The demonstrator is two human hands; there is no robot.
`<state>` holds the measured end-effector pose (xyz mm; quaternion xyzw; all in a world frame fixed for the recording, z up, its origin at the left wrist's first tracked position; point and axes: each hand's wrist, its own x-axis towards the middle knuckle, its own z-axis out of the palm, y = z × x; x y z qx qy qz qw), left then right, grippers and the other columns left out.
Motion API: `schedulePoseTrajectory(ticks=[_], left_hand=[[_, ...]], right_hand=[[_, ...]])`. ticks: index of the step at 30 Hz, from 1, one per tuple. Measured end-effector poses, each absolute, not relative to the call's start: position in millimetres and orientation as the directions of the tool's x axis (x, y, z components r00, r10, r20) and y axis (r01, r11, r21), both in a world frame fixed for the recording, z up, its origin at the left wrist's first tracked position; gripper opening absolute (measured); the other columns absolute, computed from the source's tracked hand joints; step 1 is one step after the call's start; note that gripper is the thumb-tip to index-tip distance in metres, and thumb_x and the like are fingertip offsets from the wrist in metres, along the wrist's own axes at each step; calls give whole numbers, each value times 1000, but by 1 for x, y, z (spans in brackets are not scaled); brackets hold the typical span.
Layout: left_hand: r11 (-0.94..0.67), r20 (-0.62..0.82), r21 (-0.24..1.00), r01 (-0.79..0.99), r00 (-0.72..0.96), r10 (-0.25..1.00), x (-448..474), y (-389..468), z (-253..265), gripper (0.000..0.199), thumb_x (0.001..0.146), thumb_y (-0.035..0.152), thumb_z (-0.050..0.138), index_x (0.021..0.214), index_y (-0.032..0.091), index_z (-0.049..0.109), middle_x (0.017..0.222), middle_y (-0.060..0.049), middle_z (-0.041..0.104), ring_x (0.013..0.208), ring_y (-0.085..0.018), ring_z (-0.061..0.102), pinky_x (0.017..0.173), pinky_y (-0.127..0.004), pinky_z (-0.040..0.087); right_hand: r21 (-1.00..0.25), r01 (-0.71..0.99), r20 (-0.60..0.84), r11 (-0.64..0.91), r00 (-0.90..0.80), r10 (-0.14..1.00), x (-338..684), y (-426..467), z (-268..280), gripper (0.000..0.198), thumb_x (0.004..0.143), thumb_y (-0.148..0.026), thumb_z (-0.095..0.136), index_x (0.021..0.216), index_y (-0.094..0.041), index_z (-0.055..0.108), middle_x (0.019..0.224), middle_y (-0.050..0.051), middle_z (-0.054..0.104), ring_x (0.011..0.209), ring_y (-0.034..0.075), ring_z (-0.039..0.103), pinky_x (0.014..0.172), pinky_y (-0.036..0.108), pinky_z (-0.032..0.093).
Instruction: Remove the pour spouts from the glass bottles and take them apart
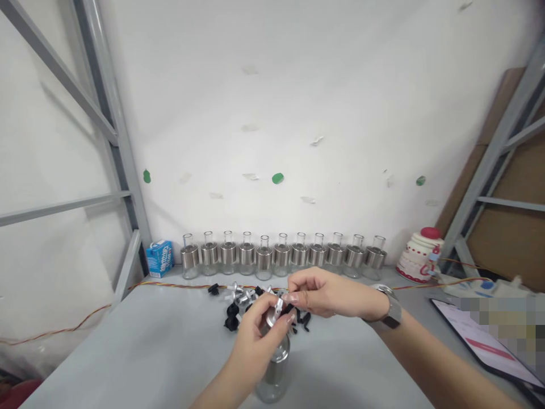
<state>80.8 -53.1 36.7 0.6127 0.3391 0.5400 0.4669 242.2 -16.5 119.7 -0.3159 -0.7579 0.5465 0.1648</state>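
In front of me a glass bottle [272, 386] with a metal sleeve stands upright on the table. Just above its neck, my left hand [258, 332] is closed around a silver pour spout [277, 309], which hides part of the bottle's mouth. My right hand [321, 292] reaches in from the right, thumb and fingers pinched at a small black part [288, 309] beside the spout. Behind the hands lies a loose pile of silver spouts [236, 292], black stoppers [232, 317] and bent black pieces [306, 322], partly covered by my fingers.
Along the wall stands a row of several sleeved glass bottles [229, 255]. A blue carton [160, 258] is at the left, a white jar with a red lid [419, 257] at the right. A tablet [481, 341] lies at the right edge. A twisted cable [179, 284] crosses the back.
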Motion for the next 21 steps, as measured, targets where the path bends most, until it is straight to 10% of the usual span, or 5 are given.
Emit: schedulePoseTrajectory(ticks=[8, 21], left_hand=[[-388, 416, 908, -158, 229, 880, 79, -49, 24, 20, 77, 36, 54, 84, 18, 54, 76, 0, 49, 70, -13, 46, 66, -23, 39], [-387, 408, 912, -134, 207, 889, 80, -50, 16, 25, 83, 36, 44, 103, 22, 51, 83, -1, 53, 74, -14, 50, 69, -26, 40]], right_hand=[[-981, 115, -169, -154, -897, 409, 244, 1, 120, 23, 80, -31, 53, 65, -16, 45, 38, -12, 30, 30, 2, 15, 28, 15, 10], [-961, 261, -274, -88, -876, 397, 229, 12, 118, 19, 78, -22, 53, 61, -13, 52, 35, -11, 31, 30, 2, 17, 28, 16, 10]])
